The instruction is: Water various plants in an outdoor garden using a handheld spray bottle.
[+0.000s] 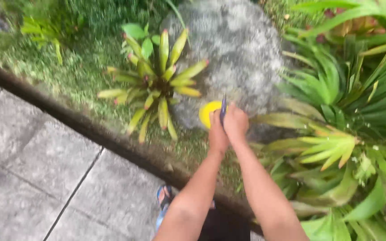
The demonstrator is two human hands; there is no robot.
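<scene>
1. Nearest: sandalled foot (164,198) on grey paving slabs (36,169), below and left of the fingers. Both forearms reach up and away over the dark kerb edge (112,143) into the planting bed.
2. Left hand (217,134): fingers clenched, apparently around the lower part of a thin dark purple tool (223,109). Exact grip blurred.
3. Right hand (236,122): fingers clenched too, pressed against the left hand. Whether also on the tool or just bracing: cannot tell. Hands touching, probably for steadiness or extra force on the one stem.
4. Tool stands roughly upright, tip poking out above the fingers, between the two hands. Kind of tool not readable; too small and blurred.
5. Yellow round object (208,111) just left of the fingers, touching or just beside the left hand. Partly hidden by it. Held or merely lying there: cannot tell. Sits at the foot of the rock.
6. Large grey rock (233,49) directly beyond the fingers, speckled surface, base in the grass. Hands work right at its near edge.
7. Left of the fingers: bromeliad (157,85) with yellow-green, red-tipped leaves, well within the bed, apart from the hands.
8. Right of the fingers: dense strap-leaved green plants (345,111), nearest leaves close to the right forearm, not clearly touching.
9. Farthest: grass and low greenery (59,40) beyond and left of the rock, blurred.
</scene>
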